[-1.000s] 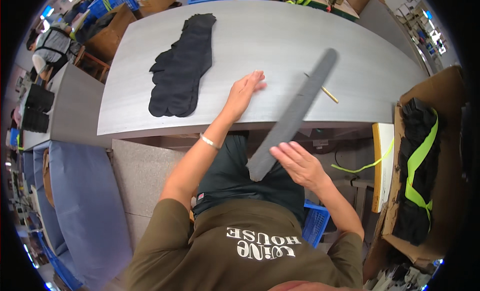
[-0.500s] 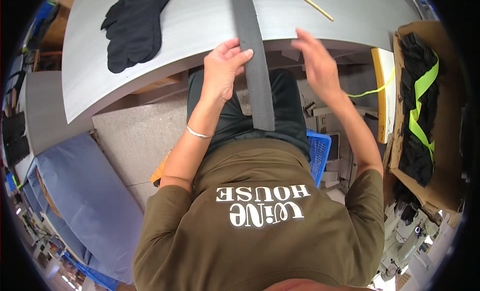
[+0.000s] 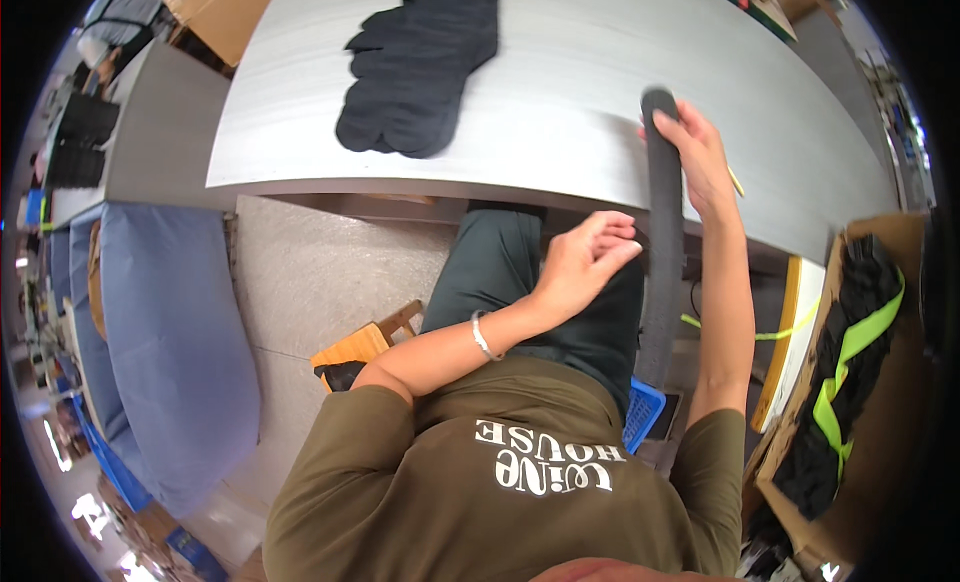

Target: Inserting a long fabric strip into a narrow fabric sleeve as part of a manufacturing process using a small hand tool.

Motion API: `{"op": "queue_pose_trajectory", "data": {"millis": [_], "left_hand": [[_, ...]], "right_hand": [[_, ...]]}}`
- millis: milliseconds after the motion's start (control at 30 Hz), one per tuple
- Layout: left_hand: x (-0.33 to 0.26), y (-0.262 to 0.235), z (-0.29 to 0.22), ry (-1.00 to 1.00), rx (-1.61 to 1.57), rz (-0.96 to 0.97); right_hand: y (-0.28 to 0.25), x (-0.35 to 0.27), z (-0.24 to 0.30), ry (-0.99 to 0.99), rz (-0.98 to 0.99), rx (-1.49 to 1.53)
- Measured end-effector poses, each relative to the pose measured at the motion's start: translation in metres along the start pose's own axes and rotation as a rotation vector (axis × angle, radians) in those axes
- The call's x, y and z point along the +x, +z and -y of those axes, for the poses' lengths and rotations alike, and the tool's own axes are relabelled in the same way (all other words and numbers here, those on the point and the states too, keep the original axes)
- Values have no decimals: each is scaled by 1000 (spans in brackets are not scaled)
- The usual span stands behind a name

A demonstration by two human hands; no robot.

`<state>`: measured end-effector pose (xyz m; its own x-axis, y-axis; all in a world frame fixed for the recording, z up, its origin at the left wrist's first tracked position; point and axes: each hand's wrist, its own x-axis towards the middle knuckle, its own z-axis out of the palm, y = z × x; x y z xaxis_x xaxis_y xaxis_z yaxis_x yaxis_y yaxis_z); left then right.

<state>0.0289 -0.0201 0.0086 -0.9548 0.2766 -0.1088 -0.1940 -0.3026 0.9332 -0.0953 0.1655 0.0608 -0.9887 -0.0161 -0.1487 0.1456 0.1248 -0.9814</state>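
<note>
Since half a second ago, both hands shift: right hand [image 3: 700,157] now grips the long grey strip [image 3: 662,252] near its top at the grey table [image 3: 560,112] edge, while left hand [image 3: 585,267], fingers loosely curled and empty, hovers beside the strip below the table.

- Left hand [image 3: 585,267] is raised in front of the torso, fingers loosely curled toward the palm, holding nothing.
- Left forearm runs up from a bent elbow at the lower left; a thin bracelet sits at the wrist.
- Right hand [image 3: 695,152] reaches forward and up, palm turned inward, fingers and thumb wrapped on the upper end of a long dark strip [image 3: 662,272].
- Right arm is nearly straight, running from the shoulder at the lower right up to the hand.
- The two hands are apart, the left one lower and nearer the body.
</note>
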Motion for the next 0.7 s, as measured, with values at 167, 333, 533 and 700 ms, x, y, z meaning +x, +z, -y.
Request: {"op": "queue_pose_trajectory", "data": {"millis": [167,333,533,700], "left_hand": [[9,-107,-57,555,739,-485],[19,-182,-81,568,1176,-583],[26,-201,-81,398,1202,-498],[31,-207,-98,310,1066,-430]], "right_hand": [[-9,-21,-13,71,-4,-250],[-4,-19,-28,-55,-27,-248],[-3,-13,-40,-72,-58,-207],[-1,-16,-37,-94,-63,-151]]}}
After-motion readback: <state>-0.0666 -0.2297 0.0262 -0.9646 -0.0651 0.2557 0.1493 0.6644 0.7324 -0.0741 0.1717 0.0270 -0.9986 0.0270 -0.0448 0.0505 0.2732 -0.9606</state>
